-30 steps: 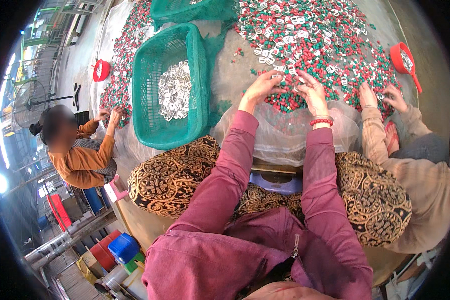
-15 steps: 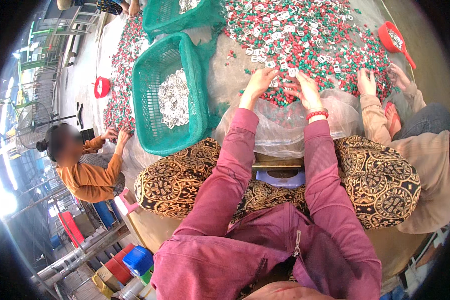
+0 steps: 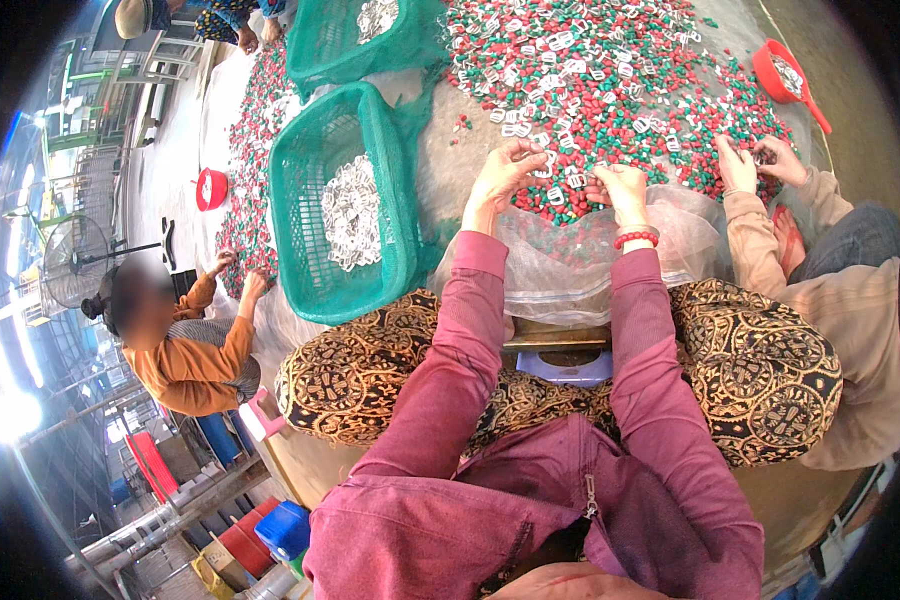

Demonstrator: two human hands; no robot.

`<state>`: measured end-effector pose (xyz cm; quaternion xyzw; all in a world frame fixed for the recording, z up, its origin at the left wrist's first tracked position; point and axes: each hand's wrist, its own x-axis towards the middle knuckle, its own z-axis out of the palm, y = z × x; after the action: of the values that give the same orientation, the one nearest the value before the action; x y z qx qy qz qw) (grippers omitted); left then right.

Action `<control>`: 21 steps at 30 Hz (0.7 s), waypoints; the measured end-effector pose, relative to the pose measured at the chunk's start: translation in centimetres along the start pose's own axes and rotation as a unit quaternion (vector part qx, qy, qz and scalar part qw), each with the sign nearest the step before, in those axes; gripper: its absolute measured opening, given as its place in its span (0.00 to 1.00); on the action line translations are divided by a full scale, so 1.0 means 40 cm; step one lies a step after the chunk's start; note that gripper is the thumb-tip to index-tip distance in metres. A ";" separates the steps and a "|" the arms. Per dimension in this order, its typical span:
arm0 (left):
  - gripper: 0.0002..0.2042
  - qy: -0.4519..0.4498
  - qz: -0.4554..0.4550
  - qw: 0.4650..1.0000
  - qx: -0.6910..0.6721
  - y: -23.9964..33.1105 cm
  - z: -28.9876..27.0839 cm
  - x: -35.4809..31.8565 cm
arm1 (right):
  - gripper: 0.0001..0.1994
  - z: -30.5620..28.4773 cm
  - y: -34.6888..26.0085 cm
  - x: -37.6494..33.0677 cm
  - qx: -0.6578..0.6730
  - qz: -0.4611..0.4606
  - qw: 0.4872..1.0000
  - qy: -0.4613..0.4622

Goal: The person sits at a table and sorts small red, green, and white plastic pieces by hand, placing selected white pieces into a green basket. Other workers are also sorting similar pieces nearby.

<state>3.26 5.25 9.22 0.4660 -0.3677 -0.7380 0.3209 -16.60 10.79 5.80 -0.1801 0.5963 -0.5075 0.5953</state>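
Note:
Red and green pebble-like pieces (image 3: 610, 115), mixed with white slotted buckles (image 3: 562, 40), are spread over the sheet before me. My left hand (image 3: 505, 180) is closed in a pinch over the near edge of the pile, a white buckle (image 3: 545, 167) at its fingertips. To its right, my right hand (image 3: 622, 192), with a red bead bracelet at the wrist, has its fingers curled together. Whatever those fingers hold is too small to make out. Another loose white buckle (image 3: 577, 181) lies between my hands.
Left of me stands a green net-lined basket (image 3: 285, 200) holding white buckles, with a second green basket (image 3: 320, 62) beyond. A co-worker's hands (image 3: 738, 168) are close on my right. Another person (image 3: 185, 345) sits at left. A red scoop (image 3: 770, 72) lies far right.
My left hand has shifted slightly left and down, its fingers now pinched. My right hand has drawn down and its spread fingers have curled in. The right co-worker's hands have come closer together.

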 end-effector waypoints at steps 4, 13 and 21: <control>0.17 0.040 0.078 0.898 0.431 -0.080 -0.036 0.026 | 0.09 -0.004 -0.003 0.009 -0.007 -0.022 1.000 0.007; 0.18 0.106 0.145 0.891 0.416 -0.149 0.001 0.026 | 0.10 -0.008 -0.009 0.024 -0.009 -0.042 0.999 -0.001; 0.14 -0.088 0.148 0.963 -0.206 -0.010 -0.063 0.008 | 0.11 0.023 0.151 0.095 -0.486 -0.214 0.847 0.030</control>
<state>5.41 4.58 8.01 0.2638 -0.2994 -0.7801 0.4819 -14.30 9.84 -0.94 -0.5540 0.7310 -0.2727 0.2906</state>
